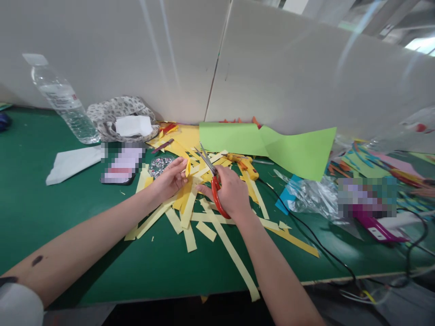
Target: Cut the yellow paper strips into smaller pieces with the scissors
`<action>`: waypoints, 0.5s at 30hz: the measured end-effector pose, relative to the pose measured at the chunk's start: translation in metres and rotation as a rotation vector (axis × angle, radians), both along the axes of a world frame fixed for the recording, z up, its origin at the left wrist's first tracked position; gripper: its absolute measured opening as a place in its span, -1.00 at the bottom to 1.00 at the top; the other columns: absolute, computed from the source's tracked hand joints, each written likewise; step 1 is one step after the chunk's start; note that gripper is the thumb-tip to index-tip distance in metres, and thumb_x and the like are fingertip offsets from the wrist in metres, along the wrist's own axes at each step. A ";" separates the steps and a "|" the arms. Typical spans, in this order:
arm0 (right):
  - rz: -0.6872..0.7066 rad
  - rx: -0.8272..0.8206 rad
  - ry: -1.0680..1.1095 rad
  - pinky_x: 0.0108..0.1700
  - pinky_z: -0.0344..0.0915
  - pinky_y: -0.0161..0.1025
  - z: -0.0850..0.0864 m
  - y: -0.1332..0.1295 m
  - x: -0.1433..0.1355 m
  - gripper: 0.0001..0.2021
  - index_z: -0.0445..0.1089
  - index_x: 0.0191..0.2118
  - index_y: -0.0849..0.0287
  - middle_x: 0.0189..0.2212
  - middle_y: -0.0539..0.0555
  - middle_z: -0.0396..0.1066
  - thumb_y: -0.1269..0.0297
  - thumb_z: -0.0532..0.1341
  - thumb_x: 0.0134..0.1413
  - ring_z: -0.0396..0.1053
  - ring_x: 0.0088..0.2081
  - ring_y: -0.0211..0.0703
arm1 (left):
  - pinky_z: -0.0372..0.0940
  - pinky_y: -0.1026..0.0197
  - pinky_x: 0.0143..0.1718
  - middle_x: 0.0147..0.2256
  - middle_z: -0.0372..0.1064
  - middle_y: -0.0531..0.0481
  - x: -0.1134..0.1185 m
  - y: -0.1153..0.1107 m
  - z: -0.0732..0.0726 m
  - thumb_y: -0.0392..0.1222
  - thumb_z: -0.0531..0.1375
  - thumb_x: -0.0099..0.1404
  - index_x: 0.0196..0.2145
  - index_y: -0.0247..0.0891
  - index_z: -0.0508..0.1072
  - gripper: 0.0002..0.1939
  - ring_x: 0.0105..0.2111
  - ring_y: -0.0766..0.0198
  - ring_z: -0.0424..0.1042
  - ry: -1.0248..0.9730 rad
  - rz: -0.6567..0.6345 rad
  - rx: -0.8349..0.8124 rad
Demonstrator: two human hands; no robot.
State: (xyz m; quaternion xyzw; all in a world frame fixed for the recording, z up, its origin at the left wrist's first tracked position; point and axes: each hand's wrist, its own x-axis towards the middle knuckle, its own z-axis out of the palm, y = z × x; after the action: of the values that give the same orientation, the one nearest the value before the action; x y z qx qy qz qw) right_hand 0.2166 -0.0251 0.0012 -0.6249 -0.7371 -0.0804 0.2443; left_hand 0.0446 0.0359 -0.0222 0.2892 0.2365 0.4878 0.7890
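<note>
My left hand (pixel 171 179) pinches a small folded piece of yellow paper (pixel 188 167) between thumb and fingertips. In my right hand (pixel 233 190) is a pair of scissors (pixel 216 192) with red handles, its blades pointing up and away and slightly parted. The blade tips are apart from the held paper, a little to its right. Beneath both hands lies a loose heap of yellow paper strips (pixel 190 206), some pale and some deeper yellow. A yellow glue gun (pixel 245 164) rests just beyond my right hand, its black cord running to the right.
A green sheet (pixel 234 138) leans on the wall behind. A water bottle (pixel 64 99), a patterned cloth bag (pixel 118 106), a tissue (pixel 73 164) and a phone (pixel 124 165) stand left. Clear plastic wrap (pixel 314 197) and a magenta object (pixel 374 226) lie right; another person's hand (pixel 423 190) shows there.
</note>
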 end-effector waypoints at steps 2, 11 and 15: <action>0.007 -0.025 -0.010 -0.46 0.02 -0.30 0.002 -0.001 0.000 -0.52 0.26 -0.19 0.16 -0.38 0.10 0.36 -0.18 0.07 -0.02 0.30 -0.35 -0.11 | 0.23 0.48 -0.65 -0.65 0.26 0.21 0.000 -0.001 0.002 -0.28 0.29 0.07 -0.45 -0.24 0.31 -0.82 -0.67 0.51 0.29 -0.012 -0.007 -0.004; 0.086 -0.076 -0.046 -0.40 0.08 -0.29 0.001 -0.002 0.001 -0.44 0.25 -0.19 0.15 -0.34 0.12 0.38 -0.27 0.04 -0.07 0.31 -0.30 -0.10 | 0.23 0.48 -0.62 -0.69 0.24 0.15 0.004 -0.002 -0.003 -0.27 0.26 0.12 -0.40 -0.30 0.40 -0.91 -0.70 0.52 0.24 0.170 -0.148 0.146; 0.090 -0.072 -0.027 -0.39 0.09 -0.28 0.001 -0.002 0.001 -0.42 0.25 -0.20 0.14 -0.34 0.11 0.38 -0.31 0.04 -0.10 0.32 -0.30 -0.09 | 0.21 0.49 -0.63 -0.66 0.24 0.15 0.004 -0.004 -0.003 -0.27 0.27 0.10 -0.40 -0.30 0.41 -0.90 -0.71 0.54 0.22 0.203 -0.171 0.173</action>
State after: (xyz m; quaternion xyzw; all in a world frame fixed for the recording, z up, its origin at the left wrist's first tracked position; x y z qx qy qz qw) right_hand 0.2172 -0.0267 0.0017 -0.5984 -0.7701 -0.0514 0.2151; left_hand 0.0484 0.0323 -0.0249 0.4229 0.2465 0.4057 0.7719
